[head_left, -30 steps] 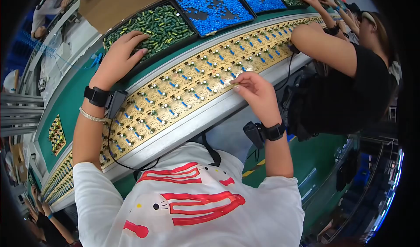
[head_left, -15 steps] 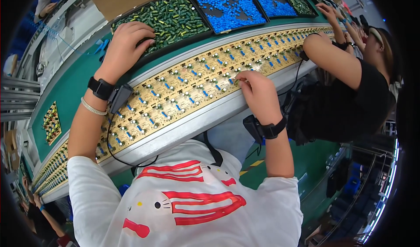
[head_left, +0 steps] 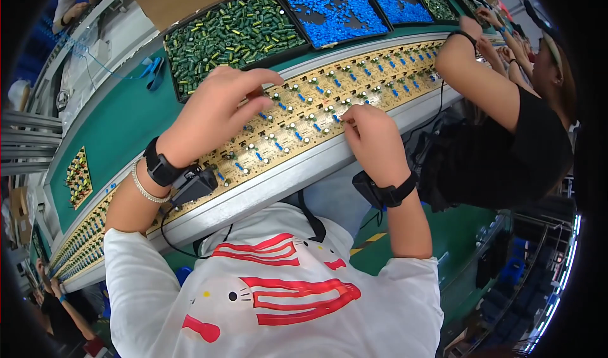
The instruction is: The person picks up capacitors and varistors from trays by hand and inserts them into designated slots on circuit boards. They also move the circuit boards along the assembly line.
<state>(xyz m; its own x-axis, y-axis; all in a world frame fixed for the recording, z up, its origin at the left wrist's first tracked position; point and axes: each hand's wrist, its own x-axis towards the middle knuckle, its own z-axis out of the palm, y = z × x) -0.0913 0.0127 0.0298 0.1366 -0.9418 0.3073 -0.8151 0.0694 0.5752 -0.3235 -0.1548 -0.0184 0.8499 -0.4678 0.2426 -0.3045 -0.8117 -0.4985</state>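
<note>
My left hand [head_left: 212, 108] hovers over the rows of tan circuit boards [head_left: 310, 108], beside the black tray's near edge. Its index finger and thumb reach out with a gap between them; the other fingers curl under, and the palm side is hidden. My right hand [head_left: 378, 144] is at the near row of boards, thumb and index fingertip pinched together close to a blue part. Whatever lies in that pinch is too small to make out. Green cylindrical capacitors [head_left: 234, 31] fill the tray behind my left hand. The boards carry blue parts and small round-topped parts.
More trays, with blue disc-shaped parts [head_left: 335, 9] and green parts [head_left: 436, 3], line the far side. A metal rail [head_left: 278, 184] runs along the near edge. A populated board [head_left: 79, 179] lies on the green mat at left. A co-worker's arm [head_left: 475, 73] reaches in at right.
My left hand has come out of the capacitor tray and moved right and nearer, over the boards. My right hand stays pinched at nearly the same spot. The co-worker's arm has shifted slightly.
</note>
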